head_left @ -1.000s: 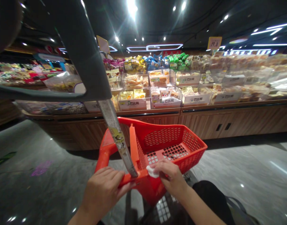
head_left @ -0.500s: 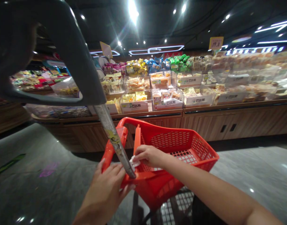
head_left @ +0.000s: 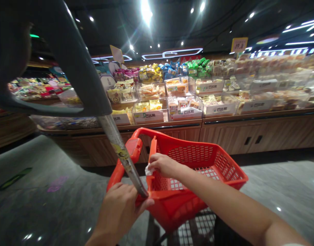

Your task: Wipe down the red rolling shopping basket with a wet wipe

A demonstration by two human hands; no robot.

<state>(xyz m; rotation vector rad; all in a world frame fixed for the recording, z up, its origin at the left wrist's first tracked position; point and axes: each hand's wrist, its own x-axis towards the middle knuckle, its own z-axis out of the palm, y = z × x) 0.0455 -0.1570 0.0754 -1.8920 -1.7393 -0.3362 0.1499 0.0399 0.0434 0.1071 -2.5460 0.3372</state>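
A red plastic shopping cart point(head_left: 187, 201) stands in front of me, its perforated basket showing. My left hand point(head_left: 123, 201) is closed round the cart's near handle corner, beside the foot of a scuffed metal pole point(head_left: 122, 153). Dark grey plastic forms a large loop handle point(head_left: 92, 85) at the top of that pole. Pinched in my right hand point(head_left: 163, 165) is a crumpled white tissue point(head_left: 148, 170), pressed against the red upright panel point(head_left: 153, 150) at the handle end of the basket. My right fingertips are partly hidden.
Behind the cart runs a wooden display counter point(head_left: 223, 131) with clear bins of packaged food point(head_left: 185, 104). Wrapped goods in yellow, blue and green packs point(head_left: 199, 67) are piled higher up. Grey tiled floor point(head_left: 56, 205) lies around the cart.
My right hand with the tissue has moved slightly up and away from the pole's foot, along the panel. My left hand stays at the handle corner. The view has shifted a little.
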